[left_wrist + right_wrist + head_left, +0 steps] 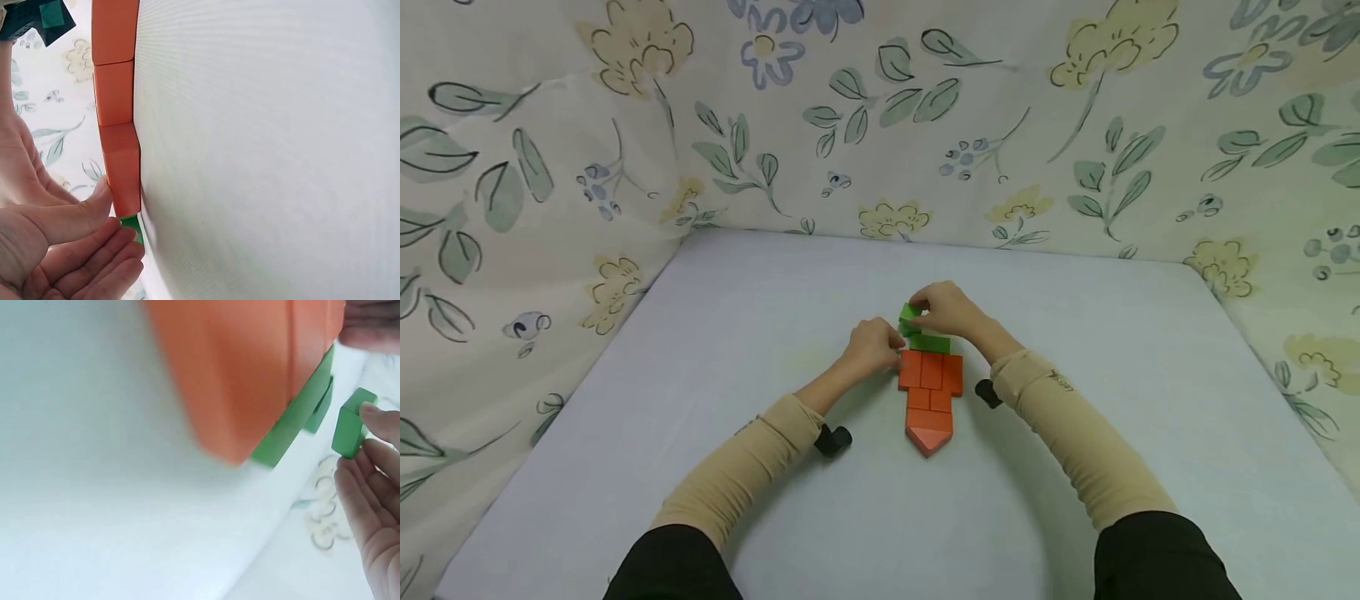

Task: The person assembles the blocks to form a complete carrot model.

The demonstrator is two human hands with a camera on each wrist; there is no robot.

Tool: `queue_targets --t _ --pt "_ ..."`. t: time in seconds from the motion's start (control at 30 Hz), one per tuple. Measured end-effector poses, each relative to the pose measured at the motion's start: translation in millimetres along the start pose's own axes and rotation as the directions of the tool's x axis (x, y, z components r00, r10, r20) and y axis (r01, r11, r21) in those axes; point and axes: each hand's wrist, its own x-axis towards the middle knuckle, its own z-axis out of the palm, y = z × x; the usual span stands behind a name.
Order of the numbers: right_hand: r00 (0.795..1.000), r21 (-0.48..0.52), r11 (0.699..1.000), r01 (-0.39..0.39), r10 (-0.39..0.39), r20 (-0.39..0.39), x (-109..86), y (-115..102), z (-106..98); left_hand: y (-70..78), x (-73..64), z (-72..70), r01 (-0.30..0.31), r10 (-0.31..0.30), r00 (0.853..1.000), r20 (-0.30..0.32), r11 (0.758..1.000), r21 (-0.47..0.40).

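Orange wooden blocks lie together on the white table in an arrow-like shape, its pointed end toward me. Along the far end runs a long green block, with a smaller green block beyond it. My right hand pinches another green block between thumb and fingers, just past the small one. At the far left corner of the orange shape is my left hand. Its thumb rests against the side of an orange block, while the loosely bent fingers lie beside the green end.
The white table spreads around the blocks. A flower-printed cloth hangs behind it and along the sides. Small black wrist cameras sit under both forearms.
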Motion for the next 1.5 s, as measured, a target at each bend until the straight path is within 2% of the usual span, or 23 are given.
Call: queue_targets --t 0.17,0.4,0.67,0.97,1.5 --pt "0.999 -0.020 0.999 -0.038 0.037 -0.014 -13.6 15.2 -4.1 2.3 -0.2 -0.5 0.030 -0.030 0.999 0.018 0.999 -0.019" --pt "0.994 -0.039 0.993 -0.109 0.108 -0.014 -33.4 33.2 -8.4 1.8 -2.7 -1.4 0.016 -0.016 1.000 0.027 1.000 0.006" --pt "0.987 -0.014 0.987 -0.163 0.162 -0.019 -45.9 47.0 -12.6 0.2 -3.3 -3.3 0.013 -0.013 1.000 0.028 1.000 -0.014" --pt "0.986 0.028 0.986 -0.164 0.165 -0.014 -48.4 44.8 -9.2 0.2 -3.0 -3.5 0.012 -0.012 0.999 0.032 1.000 -0.016" --pt "0.987 0.008 0.988 -0.157 0.157 0.020 -47.3 38.2 -2.9 -0.1 -0.1 -0.1 0.019 -0.018 0.999 0.038 1.000 -0.003"
